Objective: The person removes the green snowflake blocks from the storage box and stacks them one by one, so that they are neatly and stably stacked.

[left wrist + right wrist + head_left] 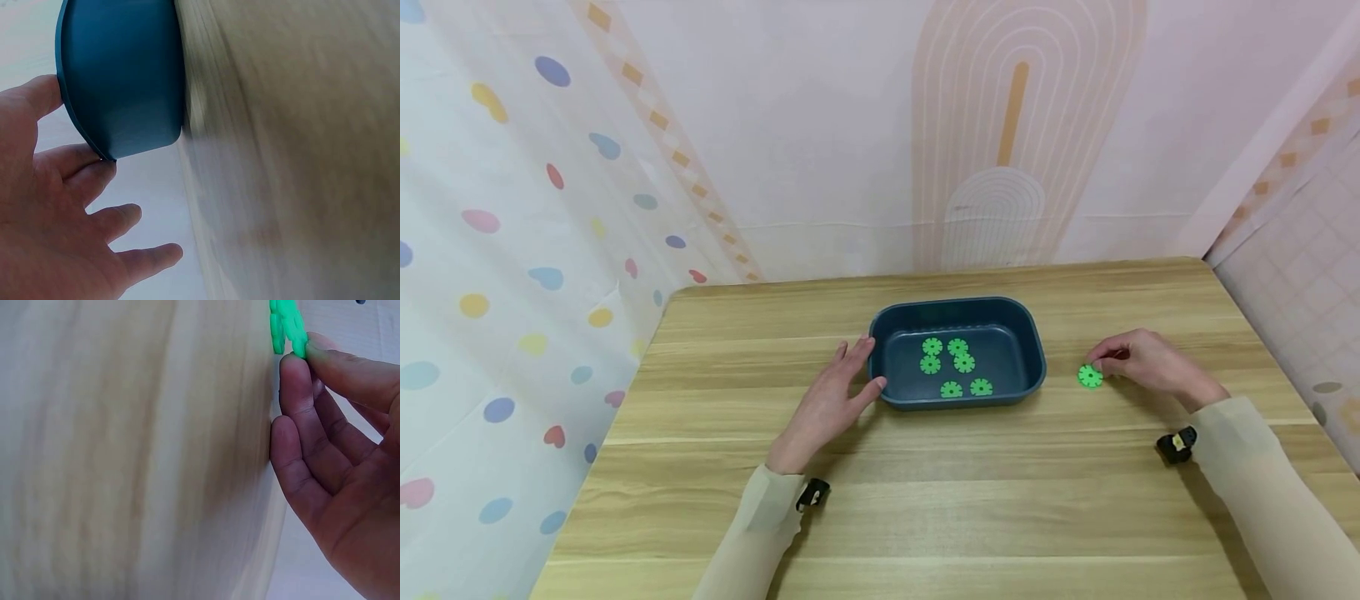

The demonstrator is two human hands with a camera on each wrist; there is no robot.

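Note:
A dark blue rectangular basin (1030,321) stands on the wooden table, with several green notched discs (951,389) lying inside on its floor. At its left end my left hand (826,404) touches the rim, fingers spread and fairly straight. Seen from the left wrist, the thumb and some fingertips meet the basin (125,75) at its edge and corner. Right of the basin, my right hand (1142,360) pinches a green notched disc (1090,377) between thumb and fingers, close to the tabletop. In the right wrist view a second green piece (275,331) shows beside the pinched disc (294,331).
The wooden table (962,500) reaches back to a patterned curtain (827,167). More curtain hangs along the left and right sides. A small black camera sits on each wrist.

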